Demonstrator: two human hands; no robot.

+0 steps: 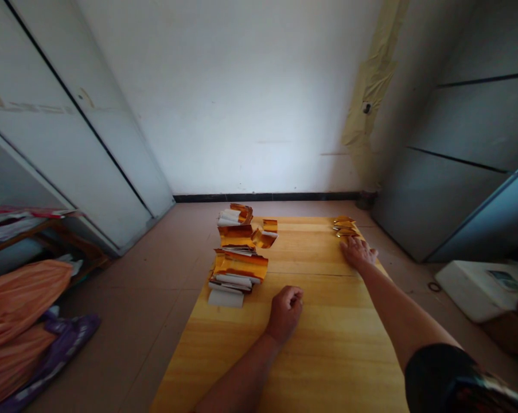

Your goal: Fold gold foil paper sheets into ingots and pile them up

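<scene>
A long yellow wooden board [293,298] lies lengthwise ahead of me. Along its left edge stand two loose stacks of gold-and-white foil paper [238,272], with a further stack [236,226] beyond them and a white paper pad [225,297] at the near end. My left hand [285,312] rests on the board in a closed fist, a short way right of the nearer stack, with nothing visible in it. My right hand [357,253] lies flat at the far right of the board, fingers apart, just short of a small pile of folded gold foil pieces [345,226].
A white wall with a black skirting strip [263,197] stands behind the board on a tiled floor. White cabinet doors [78,132] and orange and purple bags [22,310] are on the left. A grey panel [460,149] and a white box [478,289] are on the right.
</scene>
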